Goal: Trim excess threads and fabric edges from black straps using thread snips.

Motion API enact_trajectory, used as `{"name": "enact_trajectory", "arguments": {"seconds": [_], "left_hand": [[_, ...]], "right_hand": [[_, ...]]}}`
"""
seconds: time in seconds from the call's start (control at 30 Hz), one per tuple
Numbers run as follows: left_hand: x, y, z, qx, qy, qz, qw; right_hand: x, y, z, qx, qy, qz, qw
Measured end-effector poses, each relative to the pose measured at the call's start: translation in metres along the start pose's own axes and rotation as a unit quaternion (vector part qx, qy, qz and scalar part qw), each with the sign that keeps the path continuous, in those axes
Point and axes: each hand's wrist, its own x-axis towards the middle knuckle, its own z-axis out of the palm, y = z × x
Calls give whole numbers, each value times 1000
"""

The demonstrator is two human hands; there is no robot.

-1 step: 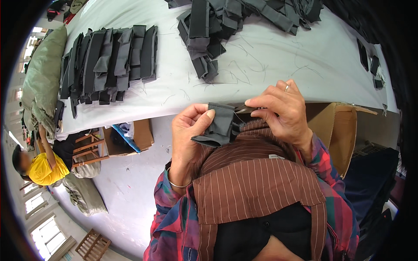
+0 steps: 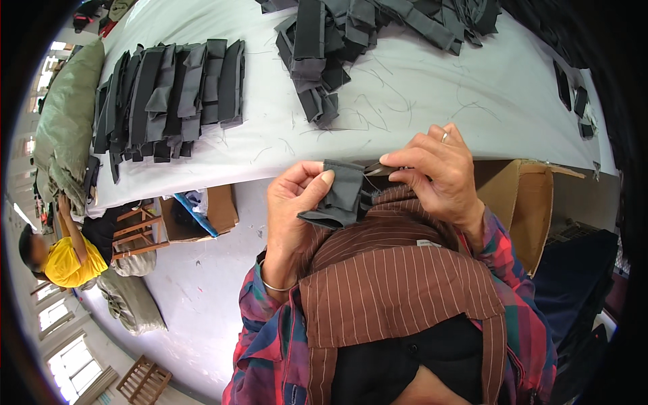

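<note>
Pinched between the thumb and fingers of my left hand [image 2: 293,202] is a folded dark grey fabric strip [image 2: 343,185], held up in front of my apron at the table's near edge. My right hand [image 2: 439,172] grips a pair of thread snips [image 2: 378,169], mostly hidden by the fingers. Their metal tips point left and lie close to the strip's right upper edge. A loose thread [image 2: 370,185] hangs by that edge. Whether the tips touch the cloth I cannot tell.
On the white-covered table [image 2: 256,145] lie a row of grey strips [image 2: 169,94] at left and a loose heap [image 2: 351,34] at the far middle. Cardboard boxes [image 2: 530,209] stand below. A person in a yellow shirt [image 2: 71,262] is at the far left, by a large sack [image 2: 67,121].
</note>
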Motion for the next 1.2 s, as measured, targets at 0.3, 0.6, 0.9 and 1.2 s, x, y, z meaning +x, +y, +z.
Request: {"name": "enact_trajectory", "arguments": {"seconds": [0.3, 0.6, 0.9, 1.2], "left_hand": [[-3, -2, -2, 0, 2, -3, 1000], [-34, 35, 4, 137, -35, 128, 982], [2, 12, -4, 188, -12, 339, 922], [12, -3, -5, 226, -3, 359, 906]], "right_hand": [[1, -3, 7, -11, 25, -11, 1000], [-1, -12, -7, 280, 18, 126, 952], [5, -17, 12, 290, -15, 171, 941], [9, -9, 18, 246, -11, 162, 956]]}}
